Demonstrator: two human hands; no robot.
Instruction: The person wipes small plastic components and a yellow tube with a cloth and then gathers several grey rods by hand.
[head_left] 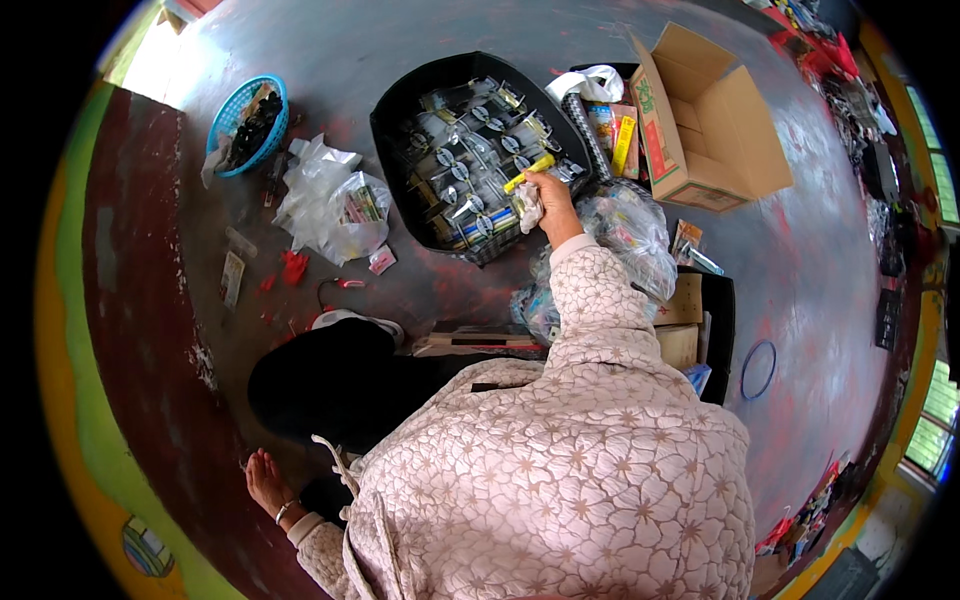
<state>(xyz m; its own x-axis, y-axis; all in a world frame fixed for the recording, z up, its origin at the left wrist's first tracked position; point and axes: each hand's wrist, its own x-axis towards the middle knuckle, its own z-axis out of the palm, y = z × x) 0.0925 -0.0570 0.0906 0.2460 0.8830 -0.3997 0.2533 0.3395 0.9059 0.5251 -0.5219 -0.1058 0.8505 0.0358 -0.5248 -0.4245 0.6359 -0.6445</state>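
Okay, the right hand (556, 206) is gripping a yellow stick (543, 164), fingers closed on it, with a crumpled white cloth (529, 211) bunching under the same grip. The stick is hovering over the black tub (383, 138), toward 4 o'clock from its centre. Clear plastic packs (463, 140) are filling the tub. The left hand (266, 484) is hanging loosely open near the dark red wall (140, 290), 8 o'clock of view centre, not gripping anything visible. Around the tub: blue basket (222, 128) is sitting at 9 o'clock, white plastic bags (318, 195) are lying at 8, clear bag (640, 235) is bulging at 4, open cardboard box (712, 135) is standing at 3.
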